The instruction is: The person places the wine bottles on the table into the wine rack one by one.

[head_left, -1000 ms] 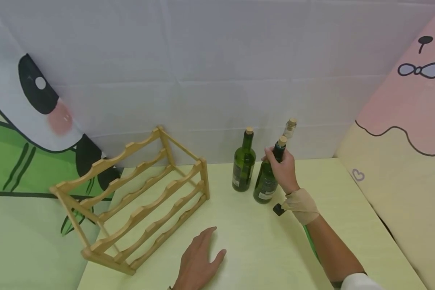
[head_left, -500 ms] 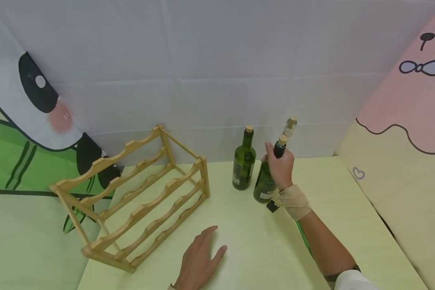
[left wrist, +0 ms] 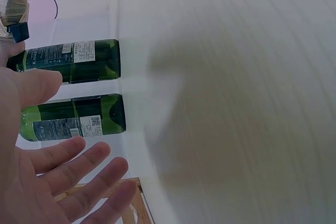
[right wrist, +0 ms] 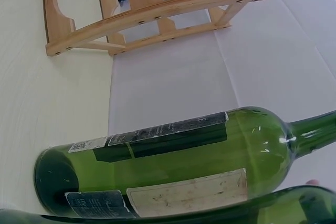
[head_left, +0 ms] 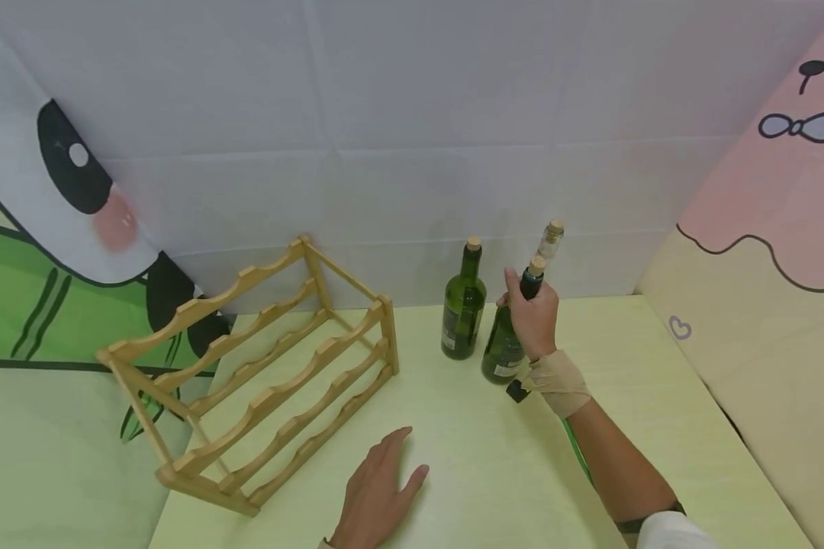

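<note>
My right hand (head_left: 535,324) grips the neck of a green wine bottle (head_left: 503,352), which stands on the table with a cork in its mouth. Just left of it is a second corked green wine bottle (head_left: 462,314), upright and apart from my hand; its labels fill much of the right wrist view (right wrist: 184,171). Behind the gripped bottle rises the neck of a clear corked bottle (head_left: 551,240), its lower part hidden. My left hand (head_left: 378,488) hovers low over the near table with fingers spread, touching nothing; in the left wrist view both green bottles lie beyond its thumb and fingers.
A wooden wine rack (head_left: 268,400) with scalloped rails stands on the left of the pale table (head_left: 481,473). A white cloth wall (head_left: 412,191) rises directly behind the bottles. On the right is a printed side wall (head_left: 762,320).
My right wrist has shifted slightly left and the thumb now points up along the bottle's neck. Bottles and left hand stay almost where they were.
</note>
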{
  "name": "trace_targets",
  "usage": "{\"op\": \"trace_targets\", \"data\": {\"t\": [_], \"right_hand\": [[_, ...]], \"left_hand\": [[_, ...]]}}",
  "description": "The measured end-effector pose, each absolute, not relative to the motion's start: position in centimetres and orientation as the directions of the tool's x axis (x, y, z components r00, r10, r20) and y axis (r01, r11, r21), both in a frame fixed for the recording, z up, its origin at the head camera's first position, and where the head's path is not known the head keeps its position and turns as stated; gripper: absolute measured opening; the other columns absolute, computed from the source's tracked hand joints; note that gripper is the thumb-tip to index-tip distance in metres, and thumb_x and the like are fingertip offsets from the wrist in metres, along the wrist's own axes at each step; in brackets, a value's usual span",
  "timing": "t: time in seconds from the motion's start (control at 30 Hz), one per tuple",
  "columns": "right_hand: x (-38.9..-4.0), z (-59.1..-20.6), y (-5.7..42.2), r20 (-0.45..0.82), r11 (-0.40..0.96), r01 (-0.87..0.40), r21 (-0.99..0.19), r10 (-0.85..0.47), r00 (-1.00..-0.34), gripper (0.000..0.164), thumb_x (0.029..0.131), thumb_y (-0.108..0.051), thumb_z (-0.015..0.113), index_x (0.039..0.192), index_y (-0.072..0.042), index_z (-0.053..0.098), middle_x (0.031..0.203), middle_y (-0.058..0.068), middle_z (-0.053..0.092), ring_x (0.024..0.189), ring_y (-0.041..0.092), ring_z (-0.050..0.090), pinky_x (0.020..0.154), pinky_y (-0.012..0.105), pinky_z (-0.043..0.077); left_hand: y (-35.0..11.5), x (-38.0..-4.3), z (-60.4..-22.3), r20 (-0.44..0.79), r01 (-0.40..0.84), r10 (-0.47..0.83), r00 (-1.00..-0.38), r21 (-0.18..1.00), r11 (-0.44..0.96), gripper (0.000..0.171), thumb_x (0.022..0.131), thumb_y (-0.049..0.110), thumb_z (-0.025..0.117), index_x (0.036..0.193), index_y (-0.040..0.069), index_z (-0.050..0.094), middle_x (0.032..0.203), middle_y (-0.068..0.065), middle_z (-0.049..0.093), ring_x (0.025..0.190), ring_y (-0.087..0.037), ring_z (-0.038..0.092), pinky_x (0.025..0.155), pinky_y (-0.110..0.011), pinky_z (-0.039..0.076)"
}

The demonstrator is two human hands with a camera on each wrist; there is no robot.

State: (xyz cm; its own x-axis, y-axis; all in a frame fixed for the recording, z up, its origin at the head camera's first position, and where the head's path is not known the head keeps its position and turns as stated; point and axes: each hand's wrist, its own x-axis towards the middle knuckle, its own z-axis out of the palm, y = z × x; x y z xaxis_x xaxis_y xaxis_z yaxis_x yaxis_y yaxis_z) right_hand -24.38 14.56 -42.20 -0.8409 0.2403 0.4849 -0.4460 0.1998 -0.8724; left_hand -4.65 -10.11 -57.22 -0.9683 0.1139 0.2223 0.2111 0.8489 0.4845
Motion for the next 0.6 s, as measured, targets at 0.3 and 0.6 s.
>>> {"op": "trace_targets", "data": {"t": [0.3,0.6], "right_hand": [[-24.5,-42.2,15.1,0.506,0.173,-0.477,-0.862,0.239,-0.829,0.041,0.101,-0.02,0.058,0.079,0.015,0.056,0.067,0.03,0.056,0.063,0.04,0.056,0.053,0.029,0.036],[-24.1,-42.2,15.9,0.51,0.113,-0.498,-0.86,0.255,-0.822,0.047,0.101,-0.017,0.057,0.072,0.019,0.05,0.062,0.032,0.048,0.058,0.041,0.054,0.05,0.03,0.035]], "left_hand": [[-10.1,-4.8,-57.0,0.205,0.203,0.115,-0.972,0.481,0.853,0.066,0.091,0.063,0.058,0.144,0.024,0.048,0.138,0.006,0.051,0.119,-0.019,0.055,0.087,-0.04,0.046],[-10.1,-4.8,-56.9,0.206,0.202,0.114,-0.972,0.481,0.853,0.068,0.09,0.063,0.058,0.145,0.024,0.048,0.14,0.006,0.05,0.119,-0.019,0.055,0.086,-0.04,0.046]]}}
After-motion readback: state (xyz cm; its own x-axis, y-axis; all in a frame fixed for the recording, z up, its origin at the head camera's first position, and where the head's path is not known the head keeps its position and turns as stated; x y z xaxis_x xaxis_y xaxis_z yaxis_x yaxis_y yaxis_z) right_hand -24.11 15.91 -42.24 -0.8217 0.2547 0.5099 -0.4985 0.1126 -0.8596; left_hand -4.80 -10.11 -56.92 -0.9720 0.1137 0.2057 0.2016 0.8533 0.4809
